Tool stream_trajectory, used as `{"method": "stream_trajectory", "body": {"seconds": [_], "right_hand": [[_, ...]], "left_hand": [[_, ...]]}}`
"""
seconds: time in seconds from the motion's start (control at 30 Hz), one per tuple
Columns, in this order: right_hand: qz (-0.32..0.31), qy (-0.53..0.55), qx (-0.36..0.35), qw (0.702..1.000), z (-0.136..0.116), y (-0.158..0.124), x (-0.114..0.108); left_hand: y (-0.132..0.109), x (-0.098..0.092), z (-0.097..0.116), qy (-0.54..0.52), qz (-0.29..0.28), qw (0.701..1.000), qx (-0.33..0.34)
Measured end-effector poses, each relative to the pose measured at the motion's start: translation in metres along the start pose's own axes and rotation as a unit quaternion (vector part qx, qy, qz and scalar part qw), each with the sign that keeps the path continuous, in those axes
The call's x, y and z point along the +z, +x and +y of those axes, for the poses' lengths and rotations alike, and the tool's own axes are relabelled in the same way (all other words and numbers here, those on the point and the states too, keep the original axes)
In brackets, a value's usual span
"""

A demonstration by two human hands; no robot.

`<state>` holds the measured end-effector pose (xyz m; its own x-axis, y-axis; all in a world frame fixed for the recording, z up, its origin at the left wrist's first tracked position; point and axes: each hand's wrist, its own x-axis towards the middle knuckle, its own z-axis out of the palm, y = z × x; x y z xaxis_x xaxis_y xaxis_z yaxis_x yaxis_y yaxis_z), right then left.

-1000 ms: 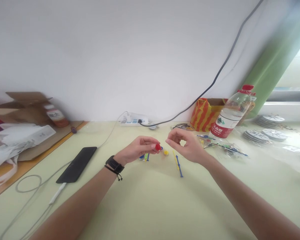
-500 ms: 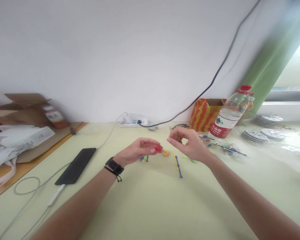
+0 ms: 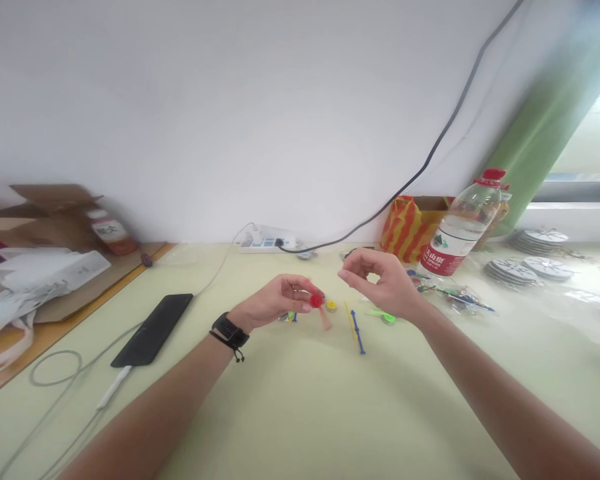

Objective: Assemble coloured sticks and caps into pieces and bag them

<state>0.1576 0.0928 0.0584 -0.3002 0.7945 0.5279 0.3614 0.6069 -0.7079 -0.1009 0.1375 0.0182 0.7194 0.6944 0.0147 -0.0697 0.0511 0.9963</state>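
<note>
My left hand (image 3: 275, 301), with a black watch on its wrist, pinches a red plastic spinner (image 3: 317, 300) between thumb and fingers. A pale, blurred red blade (image 3: 325, 320) reaches down from the spinner's round middle. My right hand (image 3: 377, 279) hovers to the right, its fingers curled and thumb near the fingertips, with nothing visible in them. Between the hands lies a small yellow round piece (image 3: 331, 305) on the table. Beside it are a yellow stick (image 3: 350, 319) and a blue arrow-shaped stick (image 3: 358, 332). A bright green piece (image 3: 389, 319) lies below my right hand.
A black phone (image 3: 153, 330) with a cable lies left. At the wall sits a power strip (image 3: 267, 240). A large water bottle (image 3: 463, 223), a striped bag (image 3: 405, 227), plastic-wrapped parts (image 3: 460, 299) and stacked discs (image 3: 510, 272) stand right. A cardboard box (image 3: 55, 207) is far left.
The red spinner in my left hand has turned: its round middle now faces me and its blurred blade points down instead of right. My right hand has barely moved.
</note>
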Motion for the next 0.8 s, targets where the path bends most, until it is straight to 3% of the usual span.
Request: {"method": "stream_trajectory", "body": {"seconds": [0.33,0.8], "right_hand": [[-0.061,-0.023,-0.021,0.998,-0.010,-0.002,0.007],[-0.099,-0.037,-0.009,0.994,-0.012,-0.005,0.011]], "left_hand": [[0.000,0.000,-0.001,-0.012,-0.004,1.000,0.007],[0.000,0.003,0.001,-0.045,-0.016,0.999,0.013]]}}
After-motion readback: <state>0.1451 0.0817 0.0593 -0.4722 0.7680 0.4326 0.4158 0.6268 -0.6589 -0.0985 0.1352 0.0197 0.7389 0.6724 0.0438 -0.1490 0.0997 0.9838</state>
